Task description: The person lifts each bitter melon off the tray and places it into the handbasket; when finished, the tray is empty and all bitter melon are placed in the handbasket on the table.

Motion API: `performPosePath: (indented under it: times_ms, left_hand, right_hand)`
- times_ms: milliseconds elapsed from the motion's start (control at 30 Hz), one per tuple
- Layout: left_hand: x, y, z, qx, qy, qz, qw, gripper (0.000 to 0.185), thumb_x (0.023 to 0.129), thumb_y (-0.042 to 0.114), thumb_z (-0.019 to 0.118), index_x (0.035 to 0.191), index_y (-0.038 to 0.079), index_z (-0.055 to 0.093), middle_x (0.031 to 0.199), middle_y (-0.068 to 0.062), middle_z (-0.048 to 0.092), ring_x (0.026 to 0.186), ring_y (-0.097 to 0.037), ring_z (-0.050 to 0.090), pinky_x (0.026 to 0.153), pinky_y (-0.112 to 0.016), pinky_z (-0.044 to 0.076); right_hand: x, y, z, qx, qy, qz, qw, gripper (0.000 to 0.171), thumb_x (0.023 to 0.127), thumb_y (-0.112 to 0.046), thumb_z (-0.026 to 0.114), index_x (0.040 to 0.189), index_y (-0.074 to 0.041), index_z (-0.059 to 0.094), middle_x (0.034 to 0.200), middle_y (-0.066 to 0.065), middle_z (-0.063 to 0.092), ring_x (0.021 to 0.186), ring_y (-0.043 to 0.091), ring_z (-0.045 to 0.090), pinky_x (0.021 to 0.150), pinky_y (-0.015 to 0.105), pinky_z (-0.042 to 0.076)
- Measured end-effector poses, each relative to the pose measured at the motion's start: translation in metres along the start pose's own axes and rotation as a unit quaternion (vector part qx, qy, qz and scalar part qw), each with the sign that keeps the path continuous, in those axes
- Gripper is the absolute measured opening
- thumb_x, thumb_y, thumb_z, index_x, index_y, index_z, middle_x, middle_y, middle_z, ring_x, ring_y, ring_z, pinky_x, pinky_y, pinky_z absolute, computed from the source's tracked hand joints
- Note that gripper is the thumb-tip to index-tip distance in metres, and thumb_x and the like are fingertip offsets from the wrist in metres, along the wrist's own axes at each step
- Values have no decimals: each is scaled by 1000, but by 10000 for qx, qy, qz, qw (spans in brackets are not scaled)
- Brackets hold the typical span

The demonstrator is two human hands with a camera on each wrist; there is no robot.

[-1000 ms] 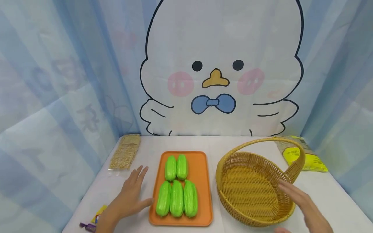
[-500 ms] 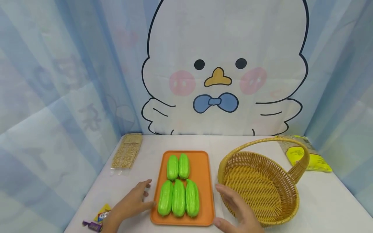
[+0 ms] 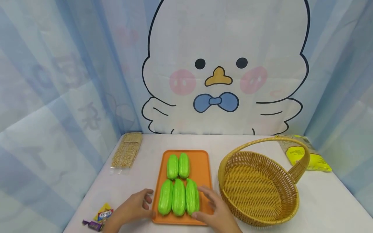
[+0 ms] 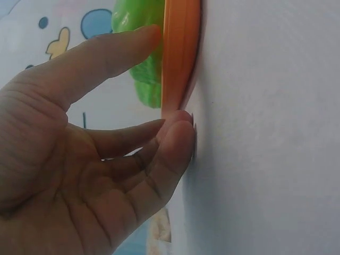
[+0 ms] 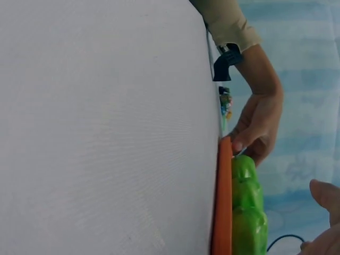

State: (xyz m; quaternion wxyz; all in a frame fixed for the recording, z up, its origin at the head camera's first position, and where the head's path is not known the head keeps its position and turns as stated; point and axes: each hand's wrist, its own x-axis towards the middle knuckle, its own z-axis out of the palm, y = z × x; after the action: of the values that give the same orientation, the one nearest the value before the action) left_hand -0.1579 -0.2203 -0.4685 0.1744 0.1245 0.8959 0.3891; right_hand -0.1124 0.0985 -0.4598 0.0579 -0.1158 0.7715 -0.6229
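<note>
Wicker basket (image 3: 259, 189) with arched handle stands on white bench (image 3: 145, 161), right side, empty inside. Yellow-green packet (image 3: 306, 155) lies flat behind basket handle, at bench's far right corner. Clear bag of grain (image 3: 127, 150) lies flat at far left, along curtain edge. Small candy wrappers (image 3: 99, 218) at near left corner, purple and yellow. Backdrop: pale blue curtain (image 3: 58, 81) on both sides, big white cartoon chick (image 3: 218, 71) with pink cheeks, orange beak, blue bow tie at centre.
</note>
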Motion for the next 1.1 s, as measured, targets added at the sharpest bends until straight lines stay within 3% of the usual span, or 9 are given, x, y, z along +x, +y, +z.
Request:
performPosePath:
  times_ms: [300, 667, 1100]
  left_hand:
    - [-1, -7, -1, -202, -228, 267, 9992, 65, 77, 21, 84, 126, -10, 53, 85, -2, 58, 74, -18, 56, 63, -27, 47]
    - [0, -6, -1, -248, -330, 75, 9991, 69, 75, 18, 85, 129, -10, 52, 86, -2, 58, 75, -18, 58, 62, -28, 48]
    - [1, -9, 1, -235, -332, 130, 9991, 71, 73, 18, 84, 129, -11, 51, 87, -2, 58, 75, -19, 58, 63, -28, 48]
  right_hand:
    - [12, 23, 8, -38, -25, 192, 9998, 83, 73, -26, 88, 145, -13, 49, 151, 21, 38, 134, 47, 36, 103, 50, 38]
    - [21, 29, 11, 472, -205, 293, 9982, 82, 73, -15, 87, 145, -9, 48, 153, 24, 31, 138, 44, 30, 101, 34, 40]
    - [22, 32, 12, 630, -268, 369, 9970, 79, 74, -10, 87, 144, -6, 49, 148, 29, 35, 130, 44, 43, 91, 30, 49]
